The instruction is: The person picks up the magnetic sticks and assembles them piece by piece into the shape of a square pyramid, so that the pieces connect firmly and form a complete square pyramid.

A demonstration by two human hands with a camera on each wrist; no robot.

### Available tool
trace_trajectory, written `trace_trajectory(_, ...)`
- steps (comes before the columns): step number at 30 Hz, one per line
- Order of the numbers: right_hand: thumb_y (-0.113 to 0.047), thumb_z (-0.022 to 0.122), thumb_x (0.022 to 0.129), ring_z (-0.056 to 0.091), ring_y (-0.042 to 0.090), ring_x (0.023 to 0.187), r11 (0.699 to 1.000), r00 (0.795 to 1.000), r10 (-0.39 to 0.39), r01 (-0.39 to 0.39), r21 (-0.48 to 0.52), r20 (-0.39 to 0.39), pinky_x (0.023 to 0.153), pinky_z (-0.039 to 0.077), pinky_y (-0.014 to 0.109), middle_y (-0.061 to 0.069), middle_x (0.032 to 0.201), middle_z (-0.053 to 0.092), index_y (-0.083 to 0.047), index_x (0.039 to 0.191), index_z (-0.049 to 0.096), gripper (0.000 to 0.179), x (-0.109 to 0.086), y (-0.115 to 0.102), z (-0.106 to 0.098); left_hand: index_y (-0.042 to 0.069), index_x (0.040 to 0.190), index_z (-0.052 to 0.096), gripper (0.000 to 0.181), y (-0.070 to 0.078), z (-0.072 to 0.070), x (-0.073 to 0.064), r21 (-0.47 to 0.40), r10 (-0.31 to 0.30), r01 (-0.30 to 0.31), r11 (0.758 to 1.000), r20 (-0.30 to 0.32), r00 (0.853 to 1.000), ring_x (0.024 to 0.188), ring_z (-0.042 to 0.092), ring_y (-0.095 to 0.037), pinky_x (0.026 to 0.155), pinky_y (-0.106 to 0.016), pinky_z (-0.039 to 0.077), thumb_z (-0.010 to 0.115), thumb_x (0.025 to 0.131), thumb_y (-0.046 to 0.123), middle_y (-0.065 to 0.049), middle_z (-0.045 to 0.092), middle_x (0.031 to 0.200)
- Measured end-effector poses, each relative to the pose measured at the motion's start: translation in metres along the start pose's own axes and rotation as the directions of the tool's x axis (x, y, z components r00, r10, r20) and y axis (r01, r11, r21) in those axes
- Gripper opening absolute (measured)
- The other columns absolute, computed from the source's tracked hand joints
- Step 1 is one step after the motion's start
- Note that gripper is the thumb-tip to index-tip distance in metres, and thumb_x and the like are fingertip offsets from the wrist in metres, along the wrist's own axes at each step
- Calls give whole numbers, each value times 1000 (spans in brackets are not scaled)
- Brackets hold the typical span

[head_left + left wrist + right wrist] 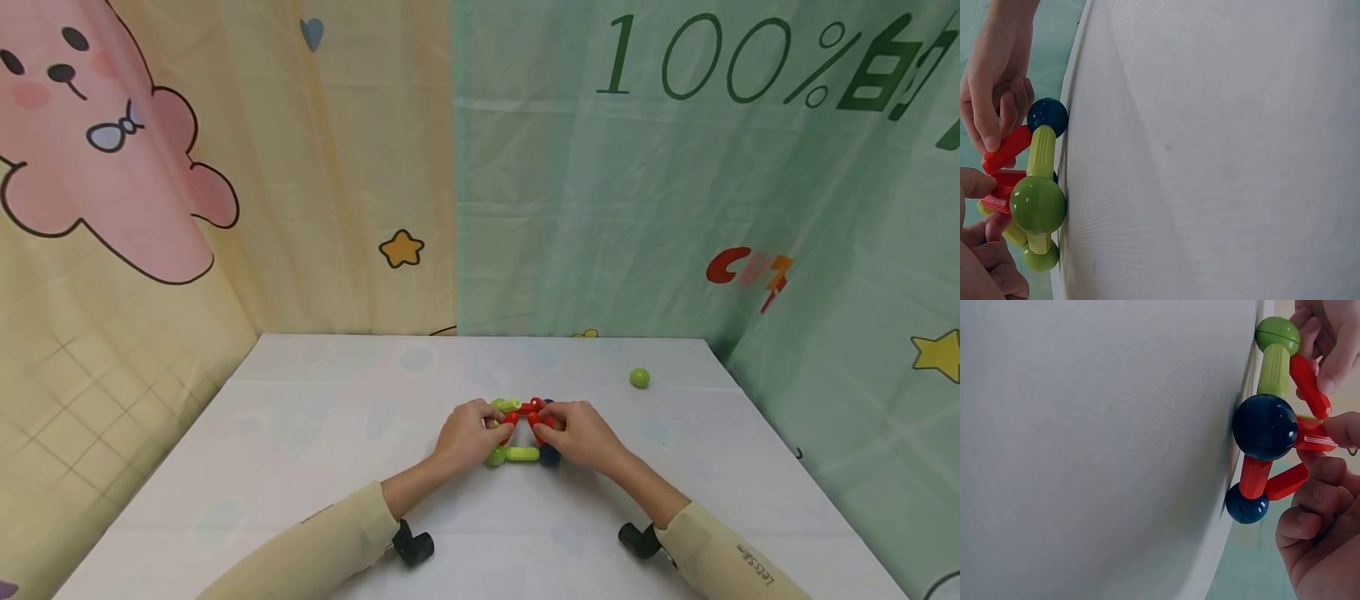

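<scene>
A frame of magnetic rods and balls stands on the white table. Its near side has a yellow-green rod (522, 454) between a green ball (495, 456) and a dark blue ball (550, 456). My left hand (467, 435) pinches a red rod (999, 197) rising from the green ball. With thumb and fingers, my right hand (587, 435) pinches another red rod (1315, 434) standing on the dark blue ball. Both rods lean inward, their tops close together. Farther back are a second dark blue ball (1247, 503) and a second green ball (1040, 255), with more rods rising there. Fingers partly hide the frame.
A loose green ball (640, 377) lies near the back right of the white table (300, 508). Printed curtains (585, 217) hang behind the table and along its sides. Black wrist cameras (413, 545) stick out by both sleeves.
</scene>
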State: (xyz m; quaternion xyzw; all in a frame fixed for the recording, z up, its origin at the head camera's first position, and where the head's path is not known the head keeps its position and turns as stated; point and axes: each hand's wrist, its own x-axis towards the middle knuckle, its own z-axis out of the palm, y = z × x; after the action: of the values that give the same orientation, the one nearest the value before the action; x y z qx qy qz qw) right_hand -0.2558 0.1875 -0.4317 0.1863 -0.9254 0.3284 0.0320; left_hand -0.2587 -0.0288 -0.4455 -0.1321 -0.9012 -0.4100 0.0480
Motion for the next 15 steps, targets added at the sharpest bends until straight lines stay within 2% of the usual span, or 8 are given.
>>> trace_trajectory(5, -23, 71, 92, 38, 9, 49, 1000, 1000, 19, -19, 3, 1, 48, 29, 23, -6, 54, 43, -15, 98, 75, 11, -1, 1, 2, 10, 102, 77, 27, -4, -1, -6, 1, -17, 17, 1000, 40, 999, 66, 48, -14, 51, -23, 34, 77, 88, 33, 2, 52, 74)
trace_trajectory(9, -27, 70, 93, 42, 12, 50, 998, 998, 59, -59, 5, -4, 48, 31, 25, -4, 56, 46, -18, 101, 76, 13, -1, 4, -2, 11, 102, 75, 26, -9, -4, -13, -21, -14, 15, 1000, 61, 998, 65, 48, -14, 52, -23, 34, 78, 87, 32, 2, 53, 75)
trace_trajectory(12, -29, 70, 94, 43, 14, 53, 997, 995, 83, -83, 8, -49, 48, 32, 25, -3, 58, 46, -19, 103, 75, 15, 0, 13, -10, 14, 99, 72, 22, -15, -6, -18, -55, -16, 20, 998, 79, 997, 63, 46, -13, 53, -23, 34, 78, 86, 31, 2, 54, 76)
trace_trajectory(15, -28, 69, 95, 43, 16, 54, 995, 988, 97, -93, 39, -124, 48, 32, 26, -1, 59, 45, -13, 108, 75, 21, 3, 28, -24, 16, 99, 71, 23, -22, -6, -21, -97, -31, 41, 994, 103, 994, 61, 44, -12, 53, -23, 34, 79, 84, 31, 3, 54, 78)
